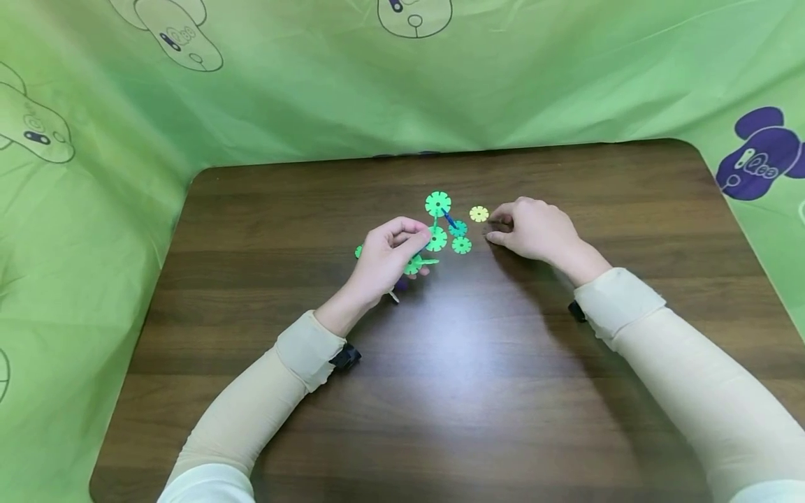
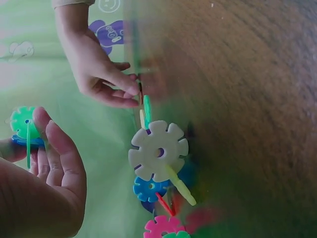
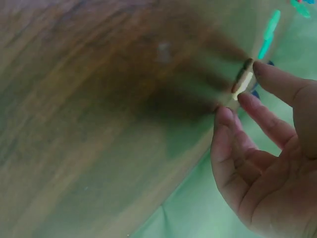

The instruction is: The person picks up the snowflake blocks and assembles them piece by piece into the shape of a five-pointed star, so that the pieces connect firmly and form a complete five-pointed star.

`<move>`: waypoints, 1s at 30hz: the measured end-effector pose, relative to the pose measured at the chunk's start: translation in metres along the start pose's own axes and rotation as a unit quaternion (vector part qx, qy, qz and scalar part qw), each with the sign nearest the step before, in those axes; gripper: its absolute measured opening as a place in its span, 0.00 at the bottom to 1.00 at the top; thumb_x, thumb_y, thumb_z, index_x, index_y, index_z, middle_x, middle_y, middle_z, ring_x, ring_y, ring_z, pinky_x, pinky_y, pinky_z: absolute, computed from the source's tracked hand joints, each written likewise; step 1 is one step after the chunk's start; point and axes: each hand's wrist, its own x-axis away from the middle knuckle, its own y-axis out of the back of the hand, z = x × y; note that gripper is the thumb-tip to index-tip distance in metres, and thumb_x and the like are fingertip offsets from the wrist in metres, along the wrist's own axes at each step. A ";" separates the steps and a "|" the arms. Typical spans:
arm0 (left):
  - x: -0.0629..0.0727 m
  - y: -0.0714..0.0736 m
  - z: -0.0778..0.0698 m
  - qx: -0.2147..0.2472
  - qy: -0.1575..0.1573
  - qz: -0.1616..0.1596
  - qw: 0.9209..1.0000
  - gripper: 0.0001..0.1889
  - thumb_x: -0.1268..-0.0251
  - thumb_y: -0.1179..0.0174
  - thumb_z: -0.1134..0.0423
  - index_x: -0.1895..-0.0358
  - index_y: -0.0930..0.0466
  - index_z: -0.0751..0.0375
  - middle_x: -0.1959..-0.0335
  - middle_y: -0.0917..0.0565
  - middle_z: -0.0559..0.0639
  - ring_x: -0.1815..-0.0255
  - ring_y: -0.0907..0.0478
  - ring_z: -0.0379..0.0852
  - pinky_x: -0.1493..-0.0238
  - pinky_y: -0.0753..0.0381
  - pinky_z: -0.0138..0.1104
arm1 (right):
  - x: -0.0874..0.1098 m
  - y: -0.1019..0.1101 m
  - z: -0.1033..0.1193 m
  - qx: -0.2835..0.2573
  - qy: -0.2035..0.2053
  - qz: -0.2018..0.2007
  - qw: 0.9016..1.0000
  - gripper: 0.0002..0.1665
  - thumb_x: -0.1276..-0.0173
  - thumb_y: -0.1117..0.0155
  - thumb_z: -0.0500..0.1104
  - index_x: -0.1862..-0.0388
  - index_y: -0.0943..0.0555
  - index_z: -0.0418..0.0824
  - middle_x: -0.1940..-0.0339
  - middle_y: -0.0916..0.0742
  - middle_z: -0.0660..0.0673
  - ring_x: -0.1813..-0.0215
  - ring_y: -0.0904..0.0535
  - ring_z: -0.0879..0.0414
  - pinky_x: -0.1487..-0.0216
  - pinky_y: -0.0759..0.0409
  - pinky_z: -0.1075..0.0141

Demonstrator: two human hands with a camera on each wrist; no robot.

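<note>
The left wrist view shows your left hand (image 1: 380,256) pinching a blue notched disc (image 2: 28,142) joined to a green one (image 2: 23,120) over the table (image 1: 503,426); your right hand (image 1: 542,230), fingertips narrowed, holds a thin brown piece (image 3: 241,76) beside the yellow disc (image 1: 479,214).

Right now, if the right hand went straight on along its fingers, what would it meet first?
Likely the yellow disc, just ahead of the right hand; depth between them is unclear.

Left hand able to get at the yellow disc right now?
Probably not as is: the left hand pinches a blue disc, and a teal disc sits between that hand and the yellow disc.
</note>
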 end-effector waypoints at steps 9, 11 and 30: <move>-0.001 -0.001 -0.001 -0.006 -0.003 -0.006 1.000 0.09 0.22 0.40 0.61 0.51 0.18 0.64 0.55 0.16 0.73 0.73 0.12 0.54 0.72 0.16 0.36 | 0.000 -0.002 -0.003 -0.069 0.017 0.032 0.997 0.14 0.29 0.29 0.45 0.52 0.19 0.39 0.56 0.13 0.42 0.51 0.18 0.45 0.46 0.25 0.44; -0.001 -0.001 -0.001 -0.004 0.000 -0.005 1.000 0.09 0.22 0.40 0.61 0.50 0.18 0.64 0.56 0.15 0.71 0.71 0.12 0.58 0.71 0.15 0.36 | 0.004 -0.004 -0.003 -0.103 0.015 0.026 0.994 0.13 0.29 0.30 0.43 0.52 0.20 0.39 0.58 0.13 0.42 0.54 0.17 0.46 0.48 0.24 0.48; -0.004 -0.015 0.002 0.001 0.000 0.006 1.000 0.09 0.22 0.39 0.62 0.50 0.19 0.65 0.61 0.12 0.61 0.74 0.13 0.49 0.72 0.15 0.36 | 0.064 0.004 0.044 -0.476 0.039 -0.090 0.874 0.16 0.29 0.29 0.34 0.47 0.21 0.29 0.63 0.11 0.43 0.63 0.11 0.54 0.57 0.11 0.61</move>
